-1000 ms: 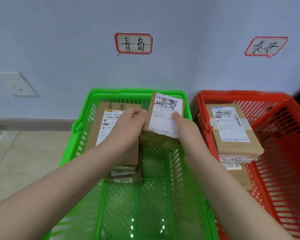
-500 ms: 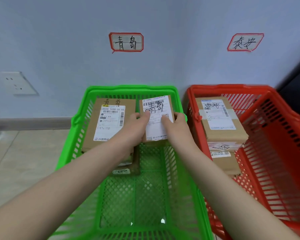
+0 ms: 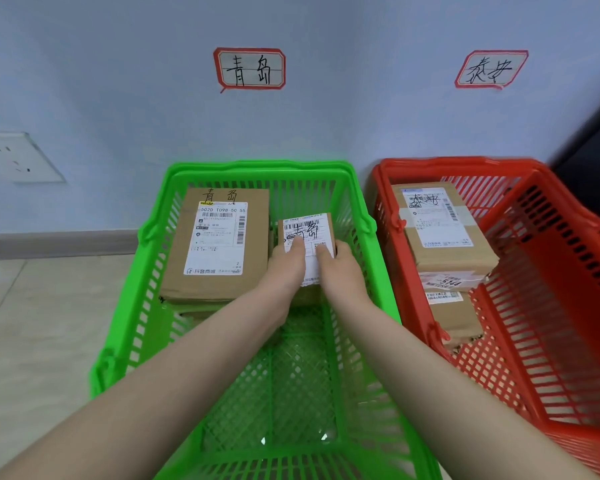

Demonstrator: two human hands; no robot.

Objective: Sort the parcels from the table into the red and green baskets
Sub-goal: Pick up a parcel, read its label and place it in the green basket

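Observation:
A small cardboard parcel (image 3: pixel 309 226) with a white label lies low inside the green basket (image 3: pixel 257 167), at its far right. My left hand (image 3: pixel 286 268) and my right hand (image 3: pixel 340 268) hold it from either side, thumbs on the label. Left of it sits a larger labelled box (image 3: pixel 219 244) on top of other parcels. The red basket (image 3: pixel 568 244) stands to the right with a stack of parcels (image 3: pixel 444 237) in its far left corner.
Two handwritten signs hang on the wall, one (image 3: pixel 250 68) above the green basket and one (image 3: pixel 490 69) above the red one. A wall socket (image 3: pixel 16 157) is at the left. Tiled floor (image 3: pixel 42 323) lies left of the baskets.
Both hands have lowered the small parcel from rim height down into the green basket, beside the larger box. The view has shifted slightly.

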